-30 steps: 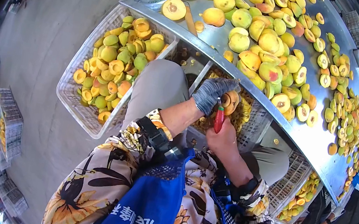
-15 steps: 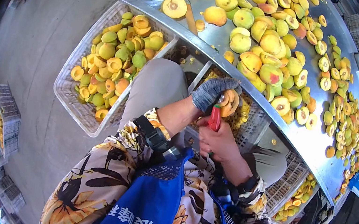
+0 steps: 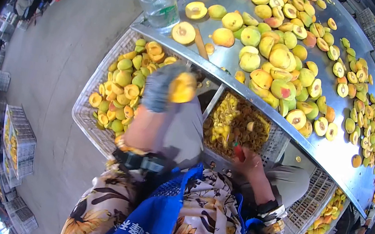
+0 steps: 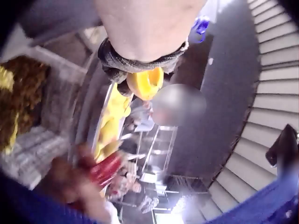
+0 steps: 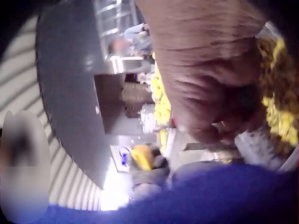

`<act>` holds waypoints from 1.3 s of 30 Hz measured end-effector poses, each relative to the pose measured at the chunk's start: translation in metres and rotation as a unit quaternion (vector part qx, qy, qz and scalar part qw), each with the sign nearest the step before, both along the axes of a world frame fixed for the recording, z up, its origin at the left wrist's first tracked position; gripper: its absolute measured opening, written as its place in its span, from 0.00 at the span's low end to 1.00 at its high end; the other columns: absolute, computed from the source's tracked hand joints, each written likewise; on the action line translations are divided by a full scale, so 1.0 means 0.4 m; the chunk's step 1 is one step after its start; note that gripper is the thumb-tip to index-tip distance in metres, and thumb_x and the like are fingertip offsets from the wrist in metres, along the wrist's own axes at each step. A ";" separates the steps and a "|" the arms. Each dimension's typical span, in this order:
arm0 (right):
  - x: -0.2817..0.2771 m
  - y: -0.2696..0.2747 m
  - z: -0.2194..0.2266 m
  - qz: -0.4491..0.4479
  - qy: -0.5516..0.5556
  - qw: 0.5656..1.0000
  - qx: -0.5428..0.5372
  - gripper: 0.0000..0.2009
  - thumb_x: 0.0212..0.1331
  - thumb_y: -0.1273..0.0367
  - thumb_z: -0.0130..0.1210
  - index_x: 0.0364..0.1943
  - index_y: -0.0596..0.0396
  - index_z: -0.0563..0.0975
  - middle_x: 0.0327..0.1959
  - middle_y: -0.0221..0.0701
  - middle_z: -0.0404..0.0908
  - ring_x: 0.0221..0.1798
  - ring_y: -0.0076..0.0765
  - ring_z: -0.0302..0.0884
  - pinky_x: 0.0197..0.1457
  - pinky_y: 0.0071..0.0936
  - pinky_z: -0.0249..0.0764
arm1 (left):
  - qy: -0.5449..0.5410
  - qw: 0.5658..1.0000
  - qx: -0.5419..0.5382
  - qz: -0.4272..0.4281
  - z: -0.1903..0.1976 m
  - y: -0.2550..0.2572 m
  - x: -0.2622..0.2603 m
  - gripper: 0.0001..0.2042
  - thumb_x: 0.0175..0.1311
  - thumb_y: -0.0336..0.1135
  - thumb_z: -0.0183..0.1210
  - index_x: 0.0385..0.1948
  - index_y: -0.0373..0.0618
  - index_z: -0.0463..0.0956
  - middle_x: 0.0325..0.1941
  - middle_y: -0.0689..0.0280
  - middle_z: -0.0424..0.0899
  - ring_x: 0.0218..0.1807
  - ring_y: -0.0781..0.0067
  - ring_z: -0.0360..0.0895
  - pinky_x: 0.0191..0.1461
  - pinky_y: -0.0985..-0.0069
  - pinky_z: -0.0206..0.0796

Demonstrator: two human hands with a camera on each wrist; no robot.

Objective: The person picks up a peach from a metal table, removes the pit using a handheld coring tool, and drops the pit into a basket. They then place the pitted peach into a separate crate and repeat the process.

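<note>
Two hands show, well apart. Our gloved left hand (image 3: 160, 87) curls its fingers round a peach half (image 3: 182, 87), lifted above the crate of halves (image 3: 97, 122), forearm running up from the lap. The half's yellow cut face is turned toward the right; we cannot tell its long axis through the blur. Our bare right hand (image 3: 252, 160) is closed round the red-handled knife (image 3: 238, 151), low at the edge of the pit crate (image 3: 276, 142), handle pointing up and left.
</note>
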State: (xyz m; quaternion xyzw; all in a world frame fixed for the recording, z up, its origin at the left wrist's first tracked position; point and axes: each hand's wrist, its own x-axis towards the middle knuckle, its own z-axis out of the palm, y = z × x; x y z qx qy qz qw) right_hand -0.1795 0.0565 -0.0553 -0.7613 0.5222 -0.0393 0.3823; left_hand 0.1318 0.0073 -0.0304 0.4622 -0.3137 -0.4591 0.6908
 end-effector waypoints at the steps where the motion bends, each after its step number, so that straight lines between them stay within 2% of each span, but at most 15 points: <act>1: -0.023 0.005 -0.033 0.038 0.179 0.981 -0.064 0.08 0.47 0.67 0.51 0.30 0.56 0.71 0.25 0.41 0.76 0.32 0.46 0.75 0.36 0.36 0.71 | -0.168 0.977 0.124 -0.041 0.028 0.023 0.083 0.12 0.52 0.39 0.56 0.34 0.41 0.76 0.34 0.62 0.77 0.36 0.71 0.75 0.38 0.77 0.68; 2: -0.040 0.007 -0.053 0.032 0.174 0.982 -0.067 0.08 0.47 0.67 0.51 0.30 0.56 0.71 0.25 0.41 0.76 0.32 0.46 0.75 0.36 0.36 0.71 | -0.329 0.909 0.244 -0.078 0.067 0.040 0.134 0.15 0.50 0.43 0.57 0.34 0.43 0.76 0.36 0.60 0.78 0.38 0.68 0.75 0.41 0.75 0.67; 4: -0.047 0.005 -0.068 0.007 0.172 0.984 -0.042 0.10 0.44 0.68 0.51 0.32 0.54 0.70 0.27 0.46 0.75 0.33 0.53 0.72 0.37 0.42 0.68 | -0.634 0.647 0.415 -0.079 0.123 0.042 0.147 0.20 0.45 0.50 0.58 0.37 0.47 0.76 0.41 0.60 0.76 0.43 0.63 0.73 0.47 0.71 0.64; 5: -0.036 -0.002 -0.072 0.004 0.168 0.985 -0.039 0.10 0.44 0.68 0.51 0.32 0.54 0.70 0.27 0.46 0.75 0.33 0.53 0.72 0.37 0.42 0.68 | -0.675 0.613 0.409 -0.030 0.132 0.021 0.145 0.24 0.43 0.54 0.58 0.40 0.49 0.74 0.47 0.60 0.73 0.48 0.61 0.70 0.52 0.68 0.60; 10: 0.025 -0.041 -0.051 0.017 0.084 0.994 -0.061 0.10 0.44 0.67 0.52 0.31 0.54 0.70 0.21 0.45 0.74 0.28 0.52 0.73 0.31 0.43 0.68 | -0.693 0.709 0.130 0.018 0.150 -0.262 0.010 0.25 0.43 0.51 0.58 0.44 0.50 0.72 0.50 0.59 0.70 0.51 0.60 0.68 0.54 0.71 0.59; 11: 0.034 -0.045 -0.036 0.014 0.084 0.994 -0.065 0.10 0.44 0.67 0.52 0.31 0.54 0.70 0.21 0.45 0.74 0.28 0.52 0.73 0.31 0.43 0.68 | -0.745 0.632 0.208 -0.050 0.164 -0.339 -0.040 0.26 0.44 0.51 0.57 0.46 0.49 0.70 0.49 0.58 0.71 0.50 0.60 0.69 0.53 0.70 0.60; 12: 0.040 -0.044 -0.017 -0.009 0.060 0.994 -0.086 0.08 0.45 0.67 0.52 0.29 0.54 0.70 0.20 0.45 0.74 0.27 0.52 0.73 0.30 0.43 0.68 | -0.748 0.648 0.129 -0.064 0.108 -0.403 -0.056 0.26 0.43 0.51 0.57 0.46 0.51 0.69 0.48 0.57 0.71 0.49 0.59 0.70 0.51 0.68 0.62; 13: 0.042 -0.046 0.001 -0.034 0.036 0.993 -0.107 0.06 0.46 0.67 0.51 0.26 0.54 0.70 0.20 0.45 0.74 0.26 0.52 0.73 0.29 0.43 0.68 | -0.765 0.593 0.218 -0.125 0.146 -0.425 -0.109 0.24 0.43 0.50 0.57 0.45 0.53 0.70 0.47 0.55 0.72 0.47 0.58 0.70 0.49 0.65 0.64; 18: 0.043 -0.036 0.055 -0.103 -0.017 0.986 -0.127 0.09 0.46 0.68 0.52 0.32 0.54 0.71 0.19 0.47 0.73 0.25 0.53 0.73 0.26 0.43 0.68 | -0.782 0.573 0.171 -0.175 0.019 -0.505 -0.112 0.22 0.45 0.47 0.58 0.43 0.52 0.71 0.43 0.56 0.74 0.43 0.58 0.73 0.47 0.66 0.65; 20: 0.050 -0.040 0.072 -0.129 -0.041 0.984 -0.117 0.10 0.46 0.68 0.53 0.34 0.54 0.70 0.19 0.47 0.73 0.24 0.54 0.72 0.25 0.43 0.68 | -0.547 0.819 0.112 -0.129 0.032 -0.454 -0.089 0.19 0.46 0.45 0.59 0.41 0.51 0.72 0.45 0.59 0.72 0.41 0.60 0.73 0.43 0.69 0.68; 21: 0.060 -0.050 0.084 -0.141 -0.078 0.980 -0.116 0.11 0.47 0.67 0.54 0.34 0.54 0.70 0.19 0.48 0.73 0.25 0.54 0.72 0.25 0.42 0.68 | -0.182 0.958 0.148 -0.164 0.041 -0.413 -0.098 0.18 0.48 0.42 0.57 0.41 0.47 0.71 0.37 0.62 0.75 0.38 0.64 0.74 0.38 0.69 0.71; 22: 0.072 -0.058 0.096 -0.154 -0.114 0.975 -0.113 0.12 0.47 0.67 0.55 0.35 0.55 0.70 0.19 0.48 0.73 0.25 0.55 0.72 0.25 0.41 0.68 | -0.187 0.956 0.153 -0.167 0.058 -0.368 -0.106 0.18 0.48 0.42 0.57 0.41 0.47 0.71 0.37 0.62 0.75 0.38 0.64 0.74 0.38 0.69 0.71; 24: 0.110 -0.078 0.130 -0.163 -0.157 0.966 -0.121 0.12 0.47 0.67 0.55 0.34 0.56 0.70 0.19 0.48 0.72 0.25 0.56 0.72 0.25 0.41 0.68 | 0.242 0.946 0.064 -0.207 0.072 -0.285 -0.125 0.18 0.49 0.42 0.58 0.41 0.46 0.70 0.34 0.66 0.75 0.37 0.69 0.74 0.36 0.69 0.72; 32: 0.169 -0.085 0.160 -0.203 -0.180 0.957 -0.102 0.13 0.46 0.66 0.56 0.31 0.58 0.66 0.18 0.48 0.70 0.25 0.59 0.70 0.25 0.42 0.65 | 0.293 0.938 0.074 -0.170 0.011 -0.097 -0.252 0.14 0.54 0.36 0.56 0.40 0.41 0.69 0.37 0.64 0.74 0.40 0.72 0.73 0.44 0.75 0.69; 39: 0.127 -0.049 0.149 -0.227 -0.180 0.951 -0.110 0.14 0.47 0.67 0.55 0.32 0.61 0.65 0.20 0.49 0.71 0.26 0.60 0.70 0.27 0.43 0.67 | 0.165 0.958 -0.005 -0.234 0.053 -0.073 -0.335 0.18 0.56 0.36 0.54 0.47 0.39 0.66 0.43 0.62 0.72 0.44 0.73 0.71 0.49 0.78 0.65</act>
